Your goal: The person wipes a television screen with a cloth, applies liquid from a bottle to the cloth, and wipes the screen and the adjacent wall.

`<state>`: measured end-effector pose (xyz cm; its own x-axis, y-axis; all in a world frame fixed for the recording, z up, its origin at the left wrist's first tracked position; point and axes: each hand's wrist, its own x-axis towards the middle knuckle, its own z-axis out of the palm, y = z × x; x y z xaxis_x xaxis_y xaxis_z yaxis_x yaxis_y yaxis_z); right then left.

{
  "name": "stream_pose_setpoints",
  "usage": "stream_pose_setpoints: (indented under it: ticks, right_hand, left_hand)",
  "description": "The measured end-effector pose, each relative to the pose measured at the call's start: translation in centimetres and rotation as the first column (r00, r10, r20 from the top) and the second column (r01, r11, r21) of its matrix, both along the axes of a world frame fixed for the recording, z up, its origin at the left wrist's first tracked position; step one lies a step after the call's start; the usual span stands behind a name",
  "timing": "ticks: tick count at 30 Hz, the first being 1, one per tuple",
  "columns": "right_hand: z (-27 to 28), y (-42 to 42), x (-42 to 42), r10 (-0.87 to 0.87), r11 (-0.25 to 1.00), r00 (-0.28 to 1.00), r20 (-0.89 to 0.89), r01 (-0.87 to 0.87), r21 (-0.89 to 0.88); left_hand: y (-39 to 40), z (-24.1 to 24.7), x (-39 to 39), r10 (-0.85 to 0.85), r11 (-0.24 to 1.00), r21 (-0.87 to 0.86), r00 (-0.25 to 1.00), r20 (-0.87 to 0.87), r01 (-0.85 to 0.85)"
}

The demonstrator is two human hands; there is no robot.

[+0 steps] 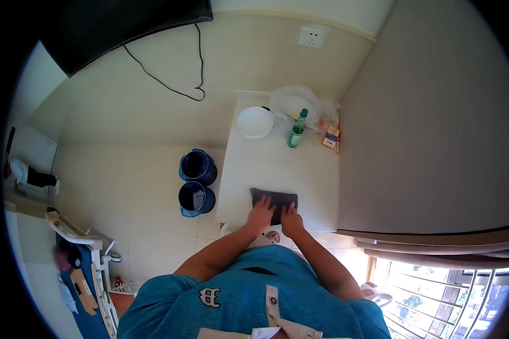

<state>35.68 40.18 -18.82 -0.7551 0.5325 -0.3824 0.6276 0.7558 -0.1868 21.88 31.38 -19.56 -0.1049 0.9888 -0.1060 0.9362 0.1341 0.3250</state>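
Observation:
A dark folded cloth or flat pouch (275, 199) lies near the front edge of the white table (280, 169); which of the two it is, I cannot tell. My left hand (261, 216) rests on its left part with the fingers spread a little. On its lower right part is my right hand (292, 219), fingers partly bent. Whether either hand grips the material is not clear. Farther back stand a white bowl (255, 123) and a green glass bottle (296, 131), with clear plastic bags (295, 101) behind them and a small box (331, 137) to the right.
Two bins with blue liners (197, 164) stand on the floor left of the table. A tall grey panel (424, 127) borders its right side. A black cable (161, 82) hangs from the screen. A person (36, 177) is at the far left, beyond a bed with rails (89, 271).

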Motion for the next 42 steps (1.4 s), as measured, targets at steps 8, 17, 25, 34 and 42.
stream_pose_setpoints:
  ticks: [8, 17, 25, 34, 42]
  right_hand:
    - [-0.6, -3.2, -6.3, 0.173, 0.984, 0.979, -0.109, -0.176, -0.017]
    - [-0.2, -3.8, -11.5, 0.1, 0.995, 0.994, -0.047, -0.1, -0.002]
    - [-0.7, -2.8, -15.3, -0.026, 0.988, 1.0, -0.01, 0.027, 0.149]
    - [-0.2, 0.6, -18.5, -0.124, 0.979, 0.991, 0.057, 0.112, 0.171]
    - [-0.5, -2.1, -18.7, -0.276, 0.94, 0.961, -0.003, 0.27, 0.208]
  left_hand:
    - [-4.9, 1.6, -5.6, 0.205, 0.971, -0.12, 0.979, -0.016, -0.205]
    - [-4.4, 1.1, -11.7, 0.111, 0.986, -0.118, 0.993, -0.037, -0.115]
    - [-2.0, 0.9, -16.6, -0.023, 1.0, -0.014, 1.0, -0.01, 0.023]
    - [2.3, -0.9, -19.9, -0.09, 0.996, 0.002, 0.989, -0.113, 0.091]
    - [1.6, 0.5, -20.7, -0.221, 0.972, -0.098, 0.973, -0.072, 0.214]
